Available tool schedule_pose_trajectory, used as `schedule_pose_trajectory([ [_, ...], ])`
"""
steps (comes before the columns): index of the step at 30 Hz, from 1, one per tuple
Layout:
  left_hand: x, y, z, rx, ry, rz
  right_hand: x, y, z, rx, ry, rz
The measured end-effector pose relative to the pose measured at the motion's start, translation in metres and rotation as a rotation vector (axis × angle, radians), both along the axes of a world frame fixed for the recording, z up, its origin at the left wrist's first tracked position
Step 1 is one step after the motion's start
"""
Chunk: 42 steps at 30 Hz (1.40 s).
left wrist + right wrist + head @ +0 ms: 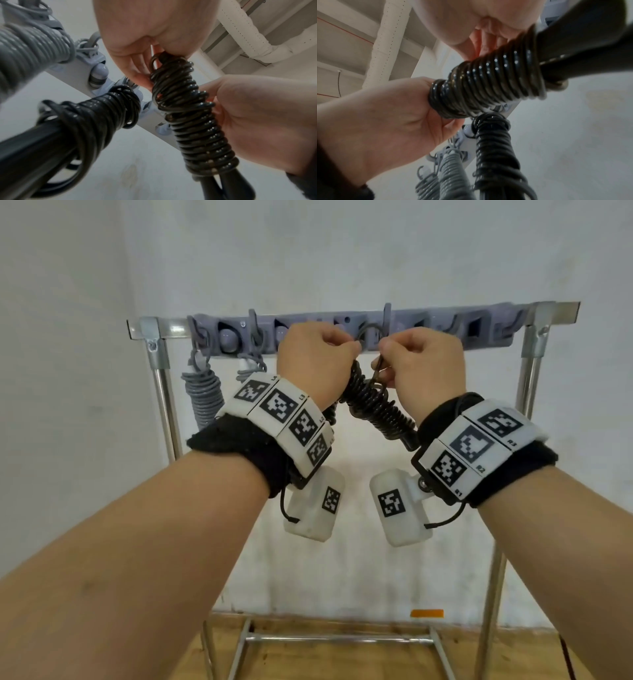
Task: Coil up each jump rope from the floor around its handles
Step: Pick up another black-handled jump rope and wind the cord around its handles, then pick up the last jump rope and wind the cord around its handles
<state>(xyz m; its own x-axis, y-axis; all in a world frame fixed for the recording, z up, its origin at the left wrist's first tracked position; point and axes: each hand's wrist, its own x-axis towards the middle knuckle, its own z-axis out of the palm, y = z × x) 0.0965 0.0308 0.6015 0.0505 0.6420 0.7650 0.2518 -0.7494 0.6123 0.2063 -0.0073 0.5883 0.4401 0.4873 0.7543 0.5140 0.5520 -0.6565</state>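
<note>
Holding a coiled black jump rope (pixel 371 405) up in front of a hook rail (pixel 342 332), both hands work at its upper end. The left hand (pixel 313 361) has its fingers curled over the top of the coil; the right hand (pixel 423 362) is curled too and pinches a loop of cord (pixel 378 368) standing out from the coil. The rope's windings run tightly round its paired black handles (pixel 221 185), which stick out below the coil, tilted toward the right wrist.

The rail sits along the top bar of a metal rack (pixel 164 392) against a white wall (pixel 342 251). A wound grey jump rope (pixel 203 397) hangs from a hook at the rail's left end, and a second grey bundle (pixel 251 364) hangs just beside it, mostly hidden behind the left hand. The left wrist view shows another wound black jump rope (pixel 89 121) near the rail, beside the held one; its hook is hidden. Wooden floor (pixel 308 659) lies below the rack.
</note>
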Motion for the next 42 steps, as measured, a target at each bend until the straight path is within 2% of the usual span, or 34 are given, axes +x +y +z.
schedule_pose_trajectory([
  [5,0.018,0.008,0.026,0.025,0.014,0.023,0.018,0.010,0.023,0.018,-0.022,-0.049],
  [11,0.033,0.018,0.049,0.050,0.093,0.129,0.032,0.025,0.039,0.005,0.009,-0.061],
  [14,0.036,0.019,0.050,0.061,0.152,0.167,0.036,0.030,0.039,-0.009,0.016,-0.069],
  [19,0.044,0.019,0.045,0.094,0.275,0.258,0.041,0.031,0.028,-0.084,0.015,0.014],
  [28,0.039,0.011,0.035,0.093,0.325,0.287,0.032,0.023,0.014,-0.133,-0.038,-0.005],
  [33,0.027,0.002,0.023,0.173,0.349,0.243,0.027,0.007,0.001,-0.142,-0.093,-0.050],
  [36,0.010,-0.008,0.007,0.348,0.384,0.224,0.019,-0.012,-0.015,-0.072,-0.039,-0.075],
  [39,-0.014,-0.021,-0.021,0.523,0.406,0.208,0.012,-0.032,-0.037,-0.034,-0.077,-0.114],
  [42,-0.039,-0.036,-0.063,0.524,0.433,0.157,0.007,-0.047,-0.072,-0.142,-0.153,-0.081],
])
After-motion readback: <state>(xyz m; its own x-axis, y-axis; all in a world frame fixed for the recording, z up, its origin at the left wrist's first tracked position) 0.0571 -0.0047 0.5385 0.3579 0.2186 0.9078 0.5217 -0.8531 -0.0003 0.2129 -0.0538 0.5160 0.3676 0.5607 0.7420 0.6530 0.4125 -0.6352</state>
